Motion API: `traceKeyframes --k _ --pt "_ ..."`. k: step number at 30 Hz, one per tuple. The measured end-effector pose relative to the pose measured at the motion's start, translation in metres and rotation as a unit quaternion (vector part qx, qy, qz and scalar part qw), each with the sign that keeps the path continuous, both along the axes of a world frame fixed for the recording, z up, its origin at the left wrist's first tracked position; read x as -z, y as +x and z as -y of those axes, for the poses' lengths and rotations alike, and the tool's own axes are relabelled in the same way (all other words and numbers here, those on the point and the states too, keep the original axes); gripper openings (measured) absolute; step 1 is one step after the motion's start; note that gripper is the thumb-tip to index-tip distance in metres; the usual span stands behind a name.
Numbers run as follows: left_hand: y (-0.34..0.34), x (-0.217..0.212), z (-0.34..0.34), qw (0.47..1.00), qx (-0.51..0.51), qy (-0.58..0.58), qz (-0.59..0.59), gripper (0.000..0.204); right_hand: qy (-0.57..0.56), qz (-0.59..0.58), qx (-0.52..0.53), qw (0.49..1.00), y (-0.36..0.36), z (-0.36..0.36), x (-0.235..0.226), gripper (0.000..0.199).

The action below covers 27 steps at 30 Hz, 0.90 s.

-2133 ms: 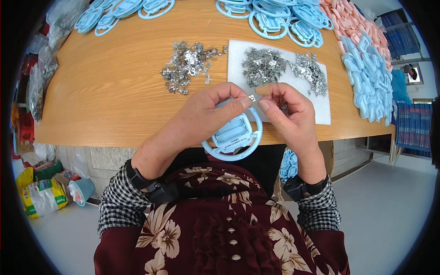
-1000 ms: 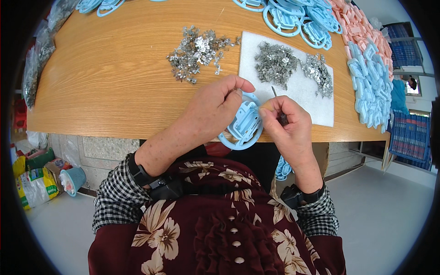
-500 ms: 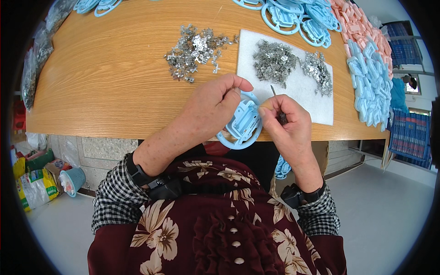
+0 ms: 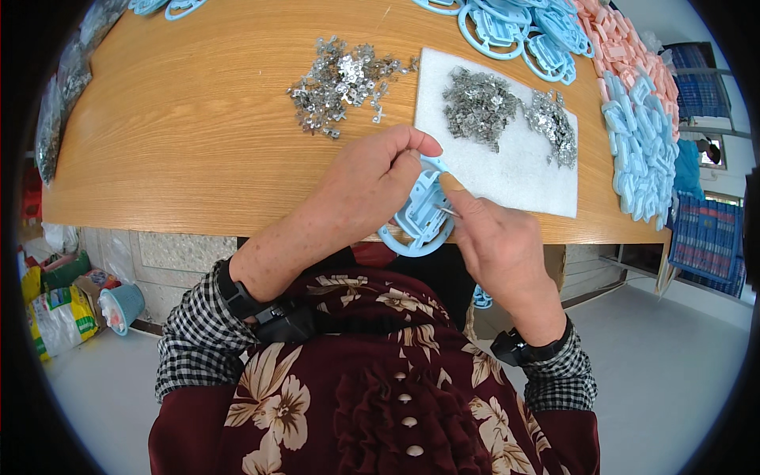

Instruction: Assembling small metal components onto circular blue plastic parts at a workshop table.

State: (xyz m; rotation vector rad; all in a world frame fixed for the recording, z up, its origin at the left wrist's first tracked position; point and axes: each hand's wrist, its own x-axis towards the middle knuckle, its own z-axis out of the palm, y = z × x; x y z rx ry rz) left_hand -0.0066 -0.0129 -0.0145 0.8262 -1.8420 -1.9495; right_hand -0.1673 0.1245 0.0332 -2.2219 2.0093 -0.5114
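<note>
My left hand [image 4: 376, 174] is closed round a light blue plastic wheel-shaped part [image 4: 416, 249], tilted at the table's near edge. The part has an outer ring and a moulded recess in its middle. My right hand [image 4: 499, 241] is closed on a thin metal tool [image 4: 448, 210], whose tip points into the recess; the rest is hidden by the fingers. My right thumb, with a tan covering on its tip, is near the part's ring. I cannot make out whether a small metal piece sits in the recess.
Small metal clips [image 4: 340, 83] lie heaped on the wooden table [image 4: 182, 134]. Two more metal heaps [image 4: 479, 107] rest on a white foam sheet [image 4: 507, 182]. Blue wheel parts [image 4: 495, 32] are piled at the back, with pink pieces [image 4: 613, 39] and blue pieces [image 4: 641, 150] along the right.
My right hand has turned over, swinging the tool's tip from pointing up and away down into the blue part's recess. My left hand keeps its hold on the part.
</note>
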Motion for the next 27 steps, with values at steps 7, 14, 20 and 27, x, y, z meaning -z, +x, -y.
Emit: traceKeyframes --k 7,14,20,27 --pt "-0.001 0.000 -0.001 1.000 -0.010 -0.004 0.008 0.028 0.077 0.031 0.099 0.992 -0.007 -0.004 -0.010 0.026" --pt "-0.002 0.001 0.000 1.000 -0.008 -0.014 0.009 0.033 0.046 -0.155 0.075 0.984 0.002 -0.002 -0.003 0.042" --pt "-0.002 0.004 0.001 1.000 -0.013 -0.018 0.013 0.034 0.000 -0.056 0.083 0.995 -0.001 -0.003 0.006 0.046" --pt "-0.001 0.001 0.000 1.000 0.001 0.005 -0.013 0.034 0.028 -0.065 0.078 0.994 0.002 -0.001 0.002 0.046"
